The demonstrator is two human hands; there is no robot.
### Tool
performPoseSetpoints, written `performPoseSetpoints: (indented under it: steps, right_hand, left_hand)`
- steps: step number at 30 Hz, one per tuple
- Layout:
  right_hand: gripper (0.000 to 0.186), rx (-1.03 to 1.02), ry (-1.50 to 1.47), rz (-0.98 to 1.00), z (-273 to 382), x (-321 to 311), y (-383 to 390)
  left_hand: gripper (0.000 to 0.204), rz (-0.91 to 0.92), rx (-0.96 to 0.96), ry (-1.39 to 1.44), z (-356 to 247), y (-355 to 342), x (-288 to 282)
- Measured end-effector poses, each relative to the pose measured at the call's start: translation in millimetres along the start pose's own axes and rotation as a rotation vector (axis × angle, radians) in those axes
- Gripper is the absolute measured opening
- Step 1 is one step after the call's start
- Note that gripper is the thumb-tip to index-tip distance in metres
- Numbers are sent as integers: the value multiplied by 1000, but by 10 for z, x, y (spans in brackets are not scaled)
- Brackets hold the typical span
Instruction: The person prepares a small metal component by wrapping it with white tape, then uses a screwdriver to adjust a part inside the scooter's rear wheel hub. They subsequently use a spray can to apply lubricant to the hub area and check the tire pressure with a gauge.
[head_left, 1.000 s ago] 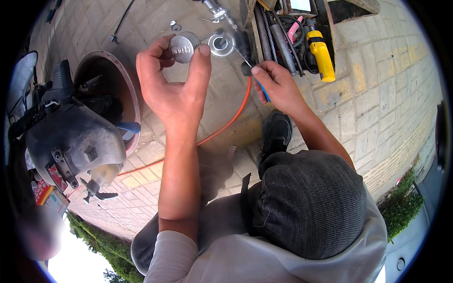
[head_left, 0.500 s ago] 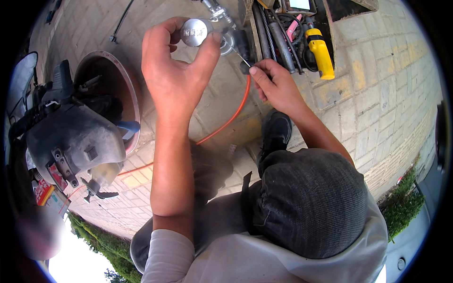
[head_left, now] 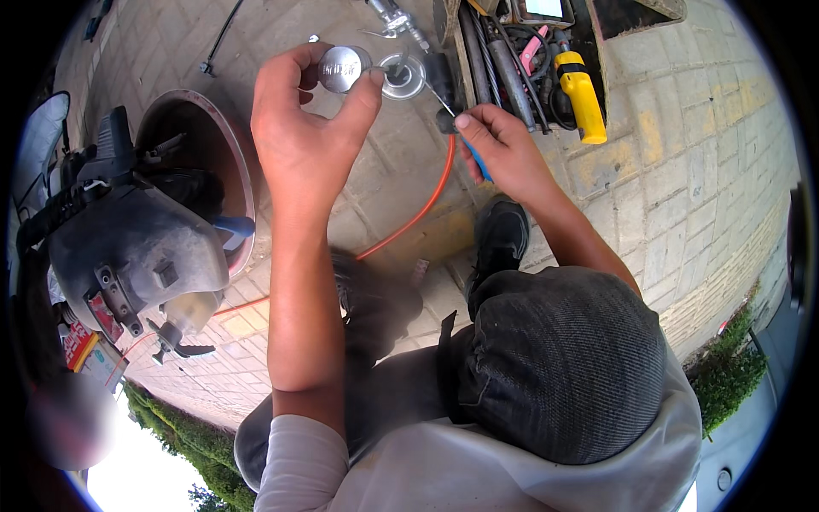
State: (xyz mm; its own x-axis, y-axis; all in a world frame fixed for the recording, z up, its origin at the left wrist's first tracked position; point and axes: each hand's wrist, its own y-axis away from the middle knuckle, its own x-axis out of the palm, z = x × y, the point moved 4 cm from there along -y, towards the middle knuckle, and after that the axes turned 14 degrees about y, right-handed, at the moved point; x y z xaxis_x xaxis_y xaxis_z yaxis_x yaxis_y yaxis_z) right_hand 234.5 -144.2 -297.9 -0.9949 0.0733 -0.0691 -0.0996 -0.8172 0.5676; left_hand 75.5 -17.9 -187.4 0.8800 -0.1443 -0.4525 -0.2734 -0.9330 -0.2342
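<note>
Between the thumb and fingers of my left hand (head_left: pixel 311 149) is a short silver metal cylinder (head_left: pixel 340 70), its stamped round end turned up. My right hand (head_left: pixel 502 149) is closed around a small screwdriver-like tool with a blue handle (head_left: pixel 478 162); its thin metal shaft points away to the upper left, and its tip is too small to make out. Between the hands, on the paving, lies a round dish-like part (head_left: pixel 403 78) with a pale ring. Beside it is a metal air gun (head_left: pixel 392 19) with a black lower part.
An open toolbox (head_left: pixel 601 77) at the upper right holds rods, cables and a yellow-handled tool (head_left: pixel 583 98). An orange hose (head_left: pixel 414 220) crosses the brick paving. At left, a large bowl (head_left: pixel 243 154) stands behind a grey machine part (head_left: pixel 141 243). My black shoe (head_left: pixel 502 235) is below my right hand.
My left hand has shifted slightly left with the cylinder, uncovering more of the round dish-like part. My right hand has turned slightly, and the tool's blue handle now shows.
</note>
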Motion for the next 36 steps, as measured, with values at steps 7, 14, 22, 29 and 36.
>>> performPoseSetpoints:
  steps: [7,14,22,29,36]
  right_hand:
    - [28,13,-76,44,40,-1,12]
    - [31,20,-118,26,2,-37,6]
    - [31,87,-307,87,-4,-18,0]
    - [34,111,-499,209,-56,-14,-5]
    - [35,131,-564,210,-35,-33,13]
  left_hand:
    - [36,-37,14,135,92,-11,39]
    - [35,-35,10,78,114,40,55]
    - [38,-52,13,102,216,85,58]
    - [39,-93,-91,266,341,105,68]
    - [38,-130,-177,359,382,193,22]
